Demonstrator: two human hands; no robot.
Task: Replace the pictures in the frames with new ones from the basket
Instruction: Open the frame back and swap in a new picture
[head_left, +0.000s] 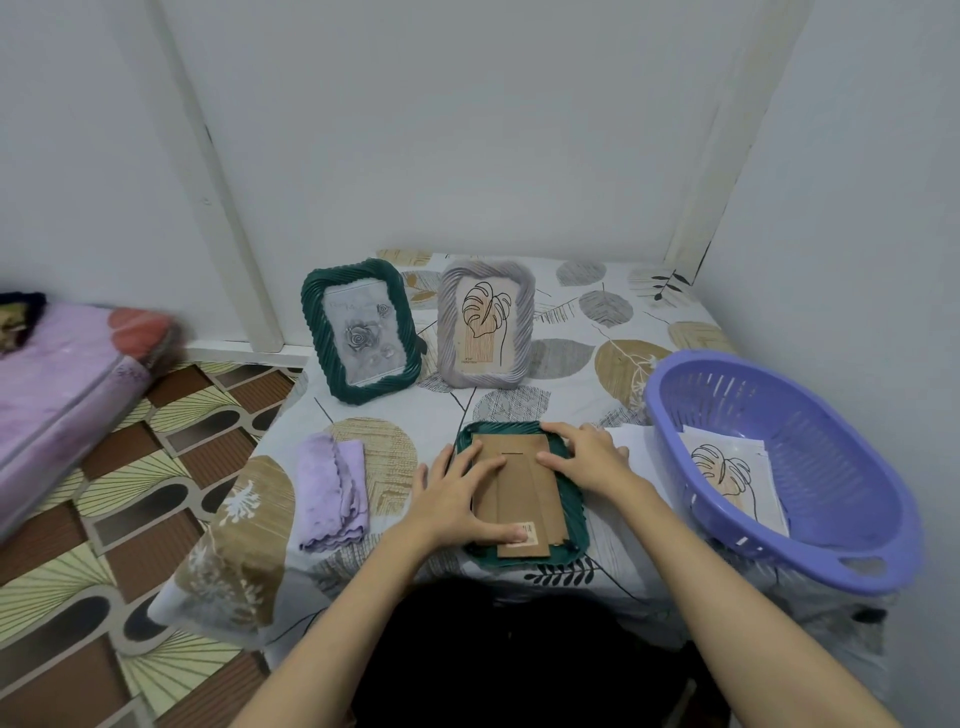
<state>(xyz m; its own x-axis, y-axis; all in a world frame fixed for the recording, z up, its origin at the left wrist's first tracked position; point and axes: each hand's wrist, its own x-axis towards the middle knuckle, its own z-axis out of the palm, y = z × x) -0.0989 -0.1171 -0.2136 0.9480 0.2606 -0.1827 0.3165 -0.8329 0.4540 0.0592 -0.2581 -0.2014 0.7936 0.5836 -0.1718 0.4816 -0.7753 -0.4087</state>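
On the leaf-print tablecloth (571, 322), nearest the person, a green frame (574, 519) is lying face down, its brown cardboard backing (524, 499) facing up. Left hand (452, 493) is resting flat on the backing's left side, fingers straight and slightly spread, thumb reaching toward a small label (527, 534) near the lower edge. Right hand (584, 457) is pressing on the frame's upper right corner, fingers lightly bent and spread, gripping nothing. Behind, two frames are standing upright side by side: a green one with a rose picture (362, 332) and a grey one with a leaf drawing (485, 325). At right, a purple basket (841, 551) is holding loose pictures (727, 467), a leaf drawing uppermost. At left, a folded lilac cloth (332, 491) is lying on the table.
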